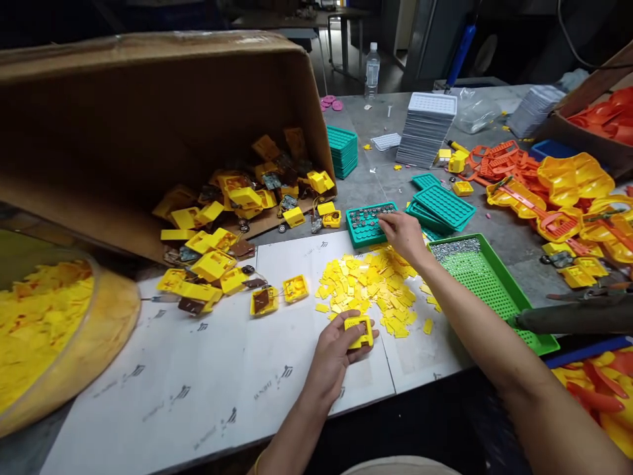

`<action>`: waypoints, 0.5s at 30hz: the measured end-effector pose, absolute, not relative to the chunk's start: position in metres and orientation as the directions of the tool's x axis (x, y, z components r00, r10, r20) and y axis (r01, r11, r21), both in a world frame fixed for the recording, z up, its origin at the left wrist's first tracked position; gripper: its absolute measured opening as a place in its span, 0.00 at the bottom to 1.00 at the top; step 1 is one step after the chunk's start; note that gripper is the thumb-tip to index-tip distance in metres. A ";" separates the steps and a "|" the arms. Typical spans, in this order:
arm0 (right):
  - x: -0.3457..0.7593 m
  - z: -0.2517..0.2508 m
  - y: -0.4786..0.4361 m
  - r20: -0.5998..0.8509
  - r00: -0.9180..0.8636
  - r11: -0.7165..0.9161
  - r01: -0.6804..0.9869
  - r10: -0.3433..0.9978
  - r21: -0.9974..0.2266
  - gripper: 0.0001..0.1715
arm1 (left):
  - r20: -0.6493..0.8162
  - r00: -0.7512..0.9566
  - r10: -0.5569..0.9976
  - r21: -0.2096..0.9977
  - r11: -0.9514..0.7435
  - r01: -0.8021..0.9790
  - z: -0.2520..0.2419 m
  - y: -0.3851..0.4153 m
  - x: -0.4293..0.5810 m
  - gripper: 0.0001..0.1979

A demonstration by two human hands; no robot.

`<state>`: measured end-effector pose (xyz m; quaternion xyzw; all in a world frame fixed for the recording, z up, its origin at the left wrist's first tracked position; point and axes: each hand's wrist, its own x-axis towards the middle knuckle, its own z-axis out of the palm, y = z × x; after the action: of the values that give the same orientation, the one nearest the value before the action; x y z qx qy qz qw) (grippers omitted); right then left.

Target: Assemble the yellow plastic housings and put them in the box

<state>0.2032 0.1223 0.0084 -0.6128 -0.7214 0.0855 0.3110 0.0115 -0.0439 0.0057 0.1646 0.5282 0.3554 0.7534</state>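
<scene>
My left hand (336, 346) grips a small yellow plastic case (359, 332) above the white sheet, its thumb lying across the case. My right hand (406, 235) reaches over a teal tray (363, 241) with rows of small round silver pieces (368, 216), which look like button cells. Its fingertips are pinched together at the tray's right side; whatever is between them is hidden. Between the hands spreads a pile of flat yellow plastic pieces (351, 284). Left of it lie two opened yellow case halves (295, 288) joined by wires.
A tipped cardboard box (148, 132) at left spills yellow cases with wires (215, 264). Beside it stands a tub (116, 310) of yellow pieces. Right are a bright green basket (494, 290) with screws, stacked teal trays (442, 206) and orange parts (509, 161). A white tray stack (425, 132) stands behind.
</scene>
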 end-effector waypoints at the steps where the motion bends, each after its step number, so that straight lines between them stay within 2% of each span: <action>1: 0.200 0.008 0.126 0.334 -0.074 0.236 0.847 0.939 -0.476 0.13 | -0.679 0.203 0.706 0.620 0.699 -0.358 0.005 -0.044 0.011 0.19; 5: 0.192 0.013 0.134 0.281 -0.114 0.223 0.892 0.953 -0.393 0.11 | -0.663 0.220 0.715 0.608 0.687 -0.397 0.002 -0.043 0.008 0.18; 10: 0.195 0.028 0.131 0.201 -0.089 0.163 0.906 0.976 -0.392 0.11 | -0.639 0.164 0.752 0.592 0.617 -0.519 0.000 -0.042 0.005 0.14; 11: 0.195 0.031 0.124 0.193 -0.089 0.164 0.891 0.977 -0.424 0.12 | -0.636 0.150 0.757 0.592 0.603 -0.535 0.000 -0.041 0.005 0.13; 13: 0.191 0.034 0.098 0.200 -0.105 0.209 0.755 0.974 -0.621 0.10 | -0.633 0.123 0.764 0.591 0.580 -0.560 0.000 -0.040 0.004 0.13; 15: 0.185 0.033 0.061 0.171 -0.168 0.240 0.682 0.971 -0.691 0.08 | -0.625 0.120 0.772 0.588 0.566 -0.578 0.000 -0.039 0.004 0.12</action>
<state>0.1846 0.0608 0.0328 -0.5689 -0.7264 0.2374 0.3038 0.0042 -0.0386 -0.0003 0.1002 0.4827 0.4550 0.7416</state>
